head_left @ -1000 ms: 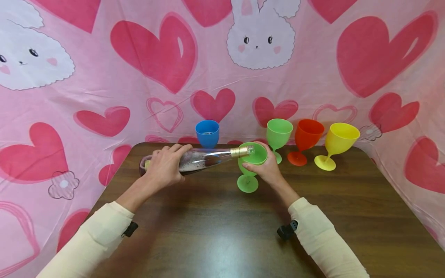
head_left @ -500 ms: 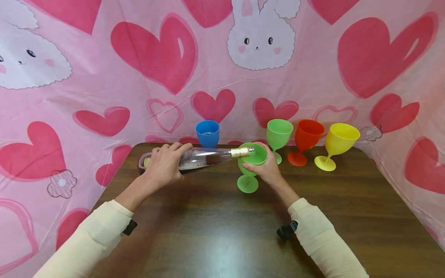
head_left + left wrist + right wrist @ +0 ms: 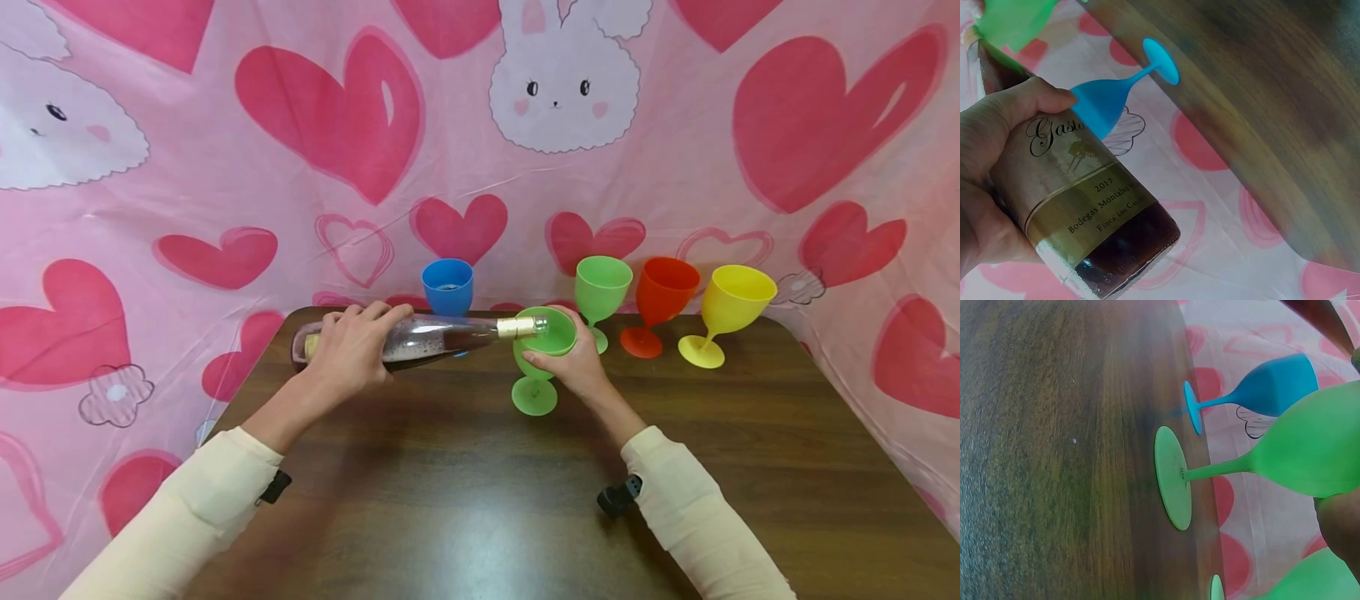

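My left hand [image 3: 352,350] grips a wine bottle [image 3: 442,337] round its body, and the bottle lies nearly level. Its gold-collared neck points right, with the mouth over the rim of a green goblet [image 3: 535,367]. Dark liquid and froth show through the glass. In the left wrist view the bottle's label [image 3: 1094,181] and dark base face the camera. My right hand [image 3: 573,354] holds the green goblet by its bowl, thumb on the near side. The goblet is upright, its stem and round foot below the hand in the right wrist view.
Behind the bottle stands a blue goblet [image 3: 447,287] with some liquid inside. Along the table's back edge to the right are another green goblet [image 3: 602,283], a red goblet [image 3: 666,287] and a yellow goblet [image 3: 737,300]. A pink heart-print cloth [image 3: 450,167] hangs behind the brown table [image 3: 465,492].
The bottle's base end has risen a little and shifted slightly left with my left hand. Its mouth stays over the green goblet. My right hand and the goblet have hardly moved.
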A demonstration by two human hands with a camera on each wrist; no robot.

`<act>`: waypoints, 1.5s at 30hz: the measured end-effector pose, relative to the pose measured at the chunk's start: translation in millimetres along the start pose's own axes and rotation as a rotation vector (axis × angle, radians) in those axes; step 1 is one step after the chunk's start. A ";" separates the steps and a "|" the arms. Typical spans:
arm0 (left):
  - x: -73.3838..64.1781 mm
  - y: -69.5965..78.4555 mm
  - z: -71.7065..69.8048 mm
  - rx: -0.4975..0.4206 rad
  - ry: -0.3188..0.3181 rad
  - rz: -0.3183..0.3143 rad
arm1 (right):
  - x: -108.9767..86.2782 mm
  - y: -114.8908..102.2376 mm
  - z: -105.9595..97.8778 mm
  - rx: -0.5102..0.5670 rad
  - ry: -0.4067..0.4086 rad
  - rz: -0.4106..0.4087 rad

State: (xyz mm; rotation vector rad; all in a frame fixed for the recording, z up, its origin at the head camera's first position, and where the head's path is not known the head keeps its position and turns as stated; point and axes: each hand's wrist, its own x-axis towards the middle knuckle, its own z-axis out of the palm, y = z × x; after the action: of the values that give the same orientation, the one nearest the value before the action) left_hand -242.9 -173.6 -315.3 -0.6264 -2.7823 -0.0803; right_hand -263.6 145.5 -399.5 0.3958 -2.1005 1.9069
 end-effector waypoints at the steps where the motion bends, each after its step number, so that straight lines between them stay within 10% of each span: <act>1: 0.2 -0.4 -0.3 0.003 0.000 0.000 | 0.1 0.0 -0.1 -0.001 0.001 0.001; 45: 7.1 -4.2 -14.5 0.077 -0.011 0.014 | -0.9 -2.2 -0.1 -0.032 -0.009 0.002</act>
State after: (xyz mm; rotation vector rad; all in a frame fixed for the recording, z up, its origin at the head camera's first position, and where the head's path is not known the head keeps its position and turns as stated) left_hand -246.9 -176.1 -299.3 -0.6283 -2.7764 0.0334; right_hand -261.9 145.4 -397.8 0.3963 -2.1345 1.8740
